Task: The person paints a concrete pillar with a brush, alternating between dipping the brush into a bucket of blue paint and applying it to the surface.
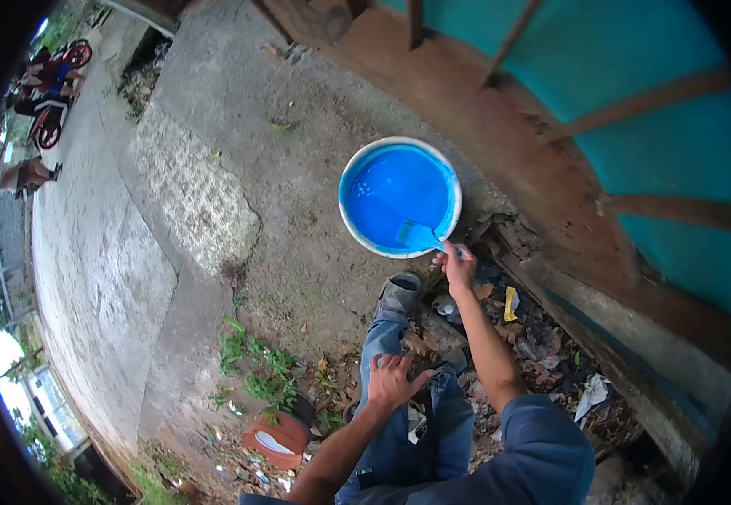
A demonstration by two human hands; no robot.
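A round, pale-rimmed bucket (389, 187) of bright blue paint stands on the concrete ground. My right hand (458, 259) is closed around the handle of a paintbrush (418, 236) at the bucket's lower right edge. The brush's wide bristle end is blue and lies over the paint, inside the rim. My left hand (392, 383) rests on my leg in blue jeans, fingers spread, holding nothing. A grey boot (400, 295) shows just below the bucket.
A teal wall (669, 151) with brown wooden bars runs along the right. Leaves and litter (542, 353) fill a gutter beside my right arm. Green weeds (271, 379) and a broken reddish pot (277, 439) lie lower left. Motorbikes (48, 122) and a person (30, 175) are far left.
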